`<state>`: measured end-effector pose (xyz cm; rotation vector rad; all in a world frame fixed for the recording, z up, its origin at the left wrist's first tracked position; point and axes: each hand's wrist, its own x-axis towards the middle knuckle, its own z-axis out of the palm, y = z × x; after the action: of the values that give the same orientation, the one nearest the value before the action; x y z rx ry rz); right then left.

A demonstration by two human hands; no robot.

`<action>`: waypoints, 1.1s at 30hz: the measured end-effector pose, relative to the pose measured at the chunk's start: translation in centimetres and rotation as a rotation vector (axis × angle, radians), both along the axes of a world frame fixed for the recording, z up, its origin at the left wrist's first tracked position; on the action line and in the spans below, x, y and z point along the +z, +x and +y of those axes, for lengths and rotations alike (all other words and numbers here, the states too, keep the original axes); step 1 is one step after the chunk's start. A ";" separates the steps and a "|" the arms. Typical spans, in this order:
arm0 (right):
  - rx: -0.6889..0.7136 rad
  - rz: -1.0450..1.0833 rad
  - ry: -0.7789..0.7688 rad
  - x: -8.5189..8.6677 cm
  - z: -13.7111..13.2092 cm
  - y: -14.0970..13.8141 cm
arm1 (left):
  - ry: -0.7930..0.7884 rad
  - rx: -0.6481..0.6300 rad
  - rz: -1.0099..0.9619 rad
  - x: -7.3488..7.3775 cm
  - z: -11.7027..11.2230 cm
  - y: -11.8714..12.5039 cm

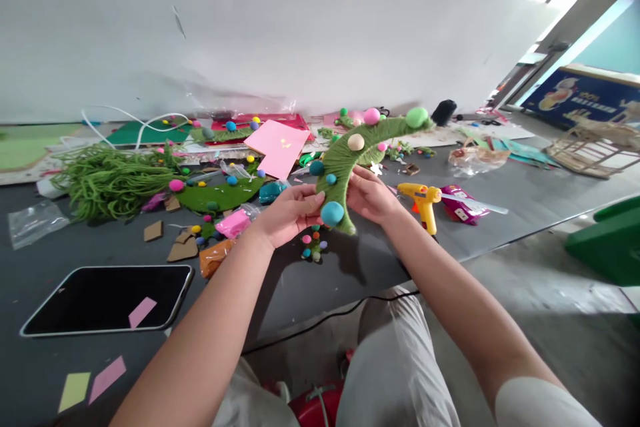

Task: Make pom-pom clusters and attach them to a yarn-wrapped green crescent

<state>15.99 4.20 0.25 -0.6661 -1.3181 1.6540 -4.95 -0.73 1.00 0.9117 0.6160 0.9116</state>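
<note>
Head view: green yarn-wrapped crescent [342, 163] held above the table [295, 293], toward its near edge; left hand [293, 215] and right hand [371, 196] both clamped on its lower half. Probably light, fairly stiff; balls [356, 142] might knock off, so grip bare edges.

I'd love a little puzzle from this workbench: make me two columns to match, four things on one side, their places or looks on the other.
Things:
1. Green crescent
2. Phone
3. Glue gun
4. Yarn

Places or looks:
A. Yellow, beside a purple packet
B. Held between the left hand and right hand
C. In a loose green heap
D. Dark screen, pink paper slip on it

Pairs: 1-B, 2-D, 3-A, 4-C.
</note>
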 end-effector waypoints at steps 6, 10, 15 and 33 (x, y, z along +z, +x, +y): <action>-0.035 -0.052 0.076 0.6 0.2 -0.3 | 0.039 -0.097 -0.061 0.4 -0.3 0.2; -0.109 -0.056 0.139 1.5 0.3 -0.1 | 0.010 -0.099 -0.011 0.5 -0.4 0.3; -0.113 0.027 0.135 2.5 0.2 0.1 | -0.003 -0.154 -0.022 1.1 -0.8 0.3; -0.257 -0.497 -0.246 2.5 -4.2 8.6 | -0.225 0.503 -0.225 1.4 1.3 -2.0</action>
<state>24.62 0.04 2.72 -1.4043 -1.3014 1.5020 -6.91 0.57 2.38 0.4454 0.7505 1.3426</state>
